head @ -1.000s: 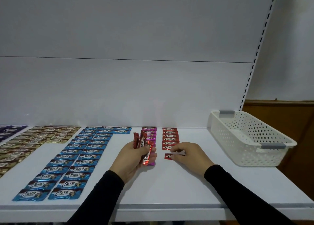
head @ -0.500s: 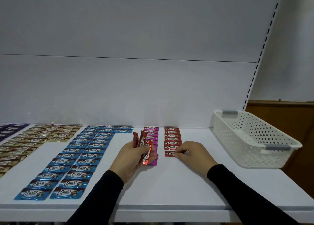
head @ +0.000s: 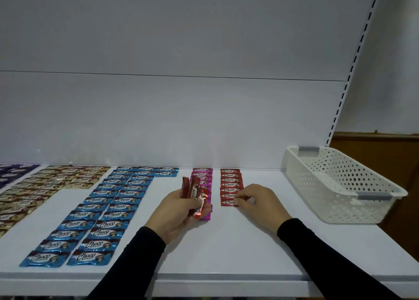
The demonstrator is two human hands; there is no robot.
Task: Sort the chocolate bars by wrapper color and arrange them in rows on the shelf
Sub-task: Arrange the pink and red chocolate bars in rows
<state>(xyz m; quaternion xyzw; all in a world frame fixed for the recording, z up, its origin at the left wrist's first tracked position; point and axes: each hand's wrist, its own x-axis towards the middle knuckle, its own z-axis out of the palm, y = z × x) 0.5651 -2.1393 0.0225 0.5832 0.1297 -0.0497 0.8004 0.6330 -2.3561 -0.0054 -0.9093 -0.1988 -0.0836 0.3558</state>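
Her left hand (head: 179, 209) grips a bunch of red bars (head: 192, 192) while the right hand (head: 258, 201) pinches the nearest bar (head: 227, 202) of the red row (head: 230, 184).

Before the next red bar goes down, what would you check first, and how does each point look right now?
1. Nearest bar of the red row lies flat and in line with those behind: ok; the right hand pinches its right end.
2. Spare red bars secure in the left hand: ok, fingers curled round them.
3. Bare shelf in front of the red row for more bars: ok.
4. Red row apart from the pink row: ok, a gap shows.
5. White basket emptied: cannot tell, its floor is partly hidden.
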